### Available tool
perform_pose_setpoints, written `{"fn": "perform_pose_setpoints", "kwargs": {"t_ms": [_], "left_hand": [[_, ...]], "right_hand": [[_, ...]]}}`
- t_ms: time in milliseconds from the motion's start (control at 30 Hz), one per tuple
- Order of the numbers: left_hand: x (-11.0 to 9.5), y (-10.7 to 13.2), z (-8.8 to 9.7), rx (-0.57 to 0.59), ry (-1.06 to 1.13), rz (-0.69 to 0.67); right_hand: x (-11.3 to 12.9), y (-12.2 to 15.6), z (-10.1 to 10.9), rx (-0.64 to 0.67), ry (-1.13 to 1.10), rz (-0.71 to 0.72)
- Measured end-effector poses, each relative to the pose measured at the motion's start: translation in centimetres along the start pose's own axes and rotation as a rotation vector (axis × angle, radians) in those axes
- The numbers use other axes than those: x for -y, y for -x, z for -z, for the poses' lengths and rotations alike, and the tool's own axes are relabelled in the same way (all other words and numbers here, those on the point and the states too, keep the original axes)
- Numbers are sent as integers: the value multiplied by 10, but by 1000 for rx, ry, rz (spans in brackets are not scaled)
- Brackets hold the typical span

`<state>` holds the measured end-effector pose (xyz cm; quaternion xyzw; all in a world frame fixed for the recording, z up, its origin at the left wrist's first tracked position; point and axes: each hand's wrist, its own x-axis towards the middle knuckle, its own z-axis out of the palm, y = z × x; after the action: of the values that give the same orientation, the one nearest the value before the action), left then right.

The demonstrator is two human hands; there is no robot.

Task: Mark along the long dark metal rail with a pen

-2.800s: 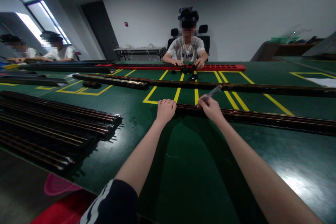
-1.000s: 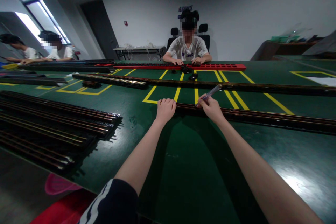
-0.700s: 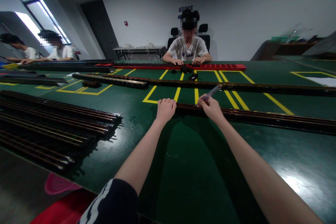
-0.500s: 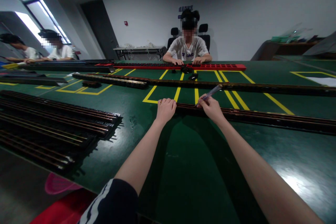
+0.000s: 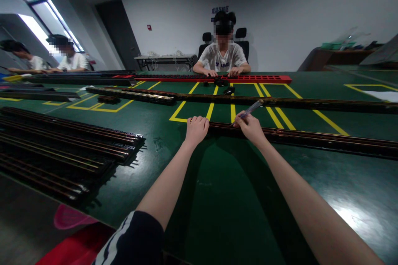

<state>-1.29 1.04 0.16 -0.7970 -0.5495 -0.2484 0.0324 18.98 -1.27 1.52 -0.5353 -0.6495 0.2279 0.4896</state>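
Observation:
My left hand [image 5: 197,128] is closed over the left end of a long dark strip [image 5: 298,137] with coppery lines along it. Its fingertips are hidden behind the end. In my right hand [image 5: 249,126] a slim, translucent pen-like tool [image 5: 254,108] is pinched, slanting up to the right. The tool's lower tip meets the strip a little to the right of my left hand; what it touches there is too small to make out. The strip lies across the table and runs out past the right edge of view.
Beyond my hands, another long dark strip [image 5: 311,103] crosses the green table [image 5: 214,215]. Several similar strips [image 5: 62,136] lie side by side at left. Across the table, a co-worker [image 5: 222,56] handles a red strip [image 5: 264,79]. A pink basket [image 5: 70,217] stands below the table edge.

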Motion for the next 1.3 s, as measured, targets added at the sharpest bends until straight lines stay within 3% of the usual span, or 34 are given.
{"fn": "perform_pose_setpoints", "kwargs": {"t_ms": [400,1300], "left_hand": [[0,0,1,9,12,1],[1,0,0,15,14,2]], "right_hand": [[9,3,2,21,18,-47],[6,2,2,9,0,-34]]}}
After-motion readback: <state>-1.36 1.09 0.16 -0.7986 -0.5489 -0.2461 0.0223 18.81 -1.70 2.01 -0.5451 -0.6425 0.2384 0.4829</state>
